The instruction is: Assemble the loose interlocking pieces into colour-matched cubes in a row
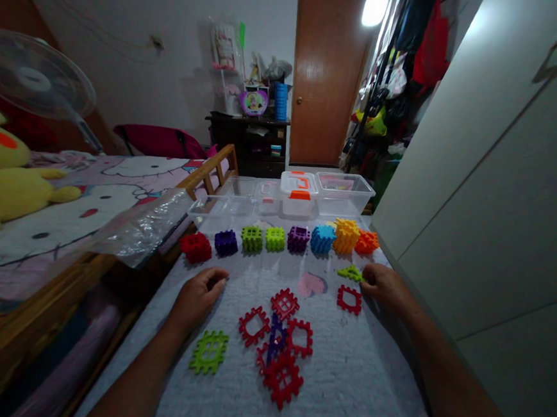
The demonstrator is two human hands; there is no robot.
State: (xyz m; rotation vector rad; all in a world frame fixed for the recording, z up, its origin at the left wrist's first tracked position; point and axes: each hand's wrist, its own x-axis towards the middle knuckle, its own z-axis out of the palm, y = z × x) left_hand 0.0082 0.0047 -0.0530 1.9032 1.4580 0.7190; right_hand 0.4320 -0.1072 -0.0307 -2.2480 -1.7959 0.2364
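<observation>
My left hand (201, 298) rests on the cloth at the left, fingers loosely curled, with a gap between thumb and forefinger and nothing visible in it. On the right, my right hand (385, 285) pinches the corner of a light green triangular building piece (350, 273). Just below that piece lies a red square frame piece (349, 300). Several red pieces (283, 380) are heaped in the middle, with a purple triangular piece (276, 337) among them. A green window-pattern square (209, 352) lies flat below my left hand.
Colour-sorted stacks run across behind my hands, from a red stack (196, 248) to an orange stack (366, 242). Behind them stand clear plastic bins (345, 197) and an orange-latched box (299, 197). A wooden bed rail (208, 169) borders the left, a white cabinet (488, 173) the right.
</observation>
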